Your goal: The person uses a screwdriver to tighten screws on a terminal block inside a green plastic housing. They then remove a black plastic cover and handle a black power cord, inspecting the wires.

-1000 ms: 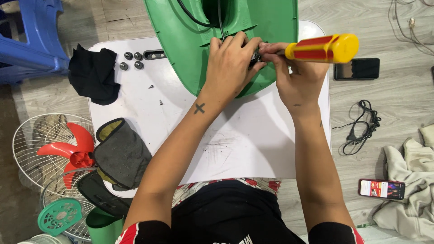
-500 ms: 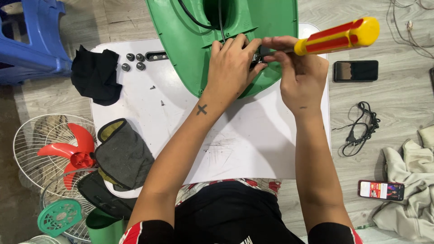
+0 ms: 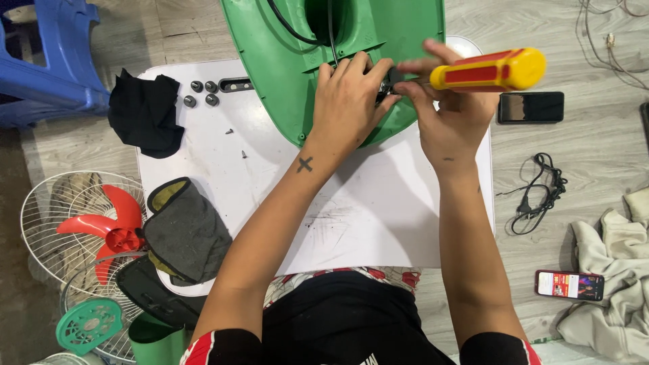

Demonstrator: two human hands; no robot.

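**Both hands at the green fan base**

At upper centre, the left hand [image 3: 348, 101] presses fingers together on the green fan base [image 3: 284, 74] lying on the white surface [image 3: 378, 209]. The right hand [image 3: 449, 118] is clamped around a red-and-yellow screwdriver [image 3: 490, 69] (its tip is hidden between the hands).

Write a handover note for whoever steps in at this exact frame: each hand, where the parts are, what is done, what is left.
Left hand: pressed on the green fan base, fingers at a small dark part that is mostly hidden.
Right hand: holds the red and yellow screwdriver, tip at that same spot.
Parts: fan base upside down on the white table; four small dark caps and loose screws lie left of it. Red fan blade and wire guards are on the floor.
Done: blade and guards are off.
Left: the fitting under the screwdriver tip; whether it is loosening or tightening cannot be told.
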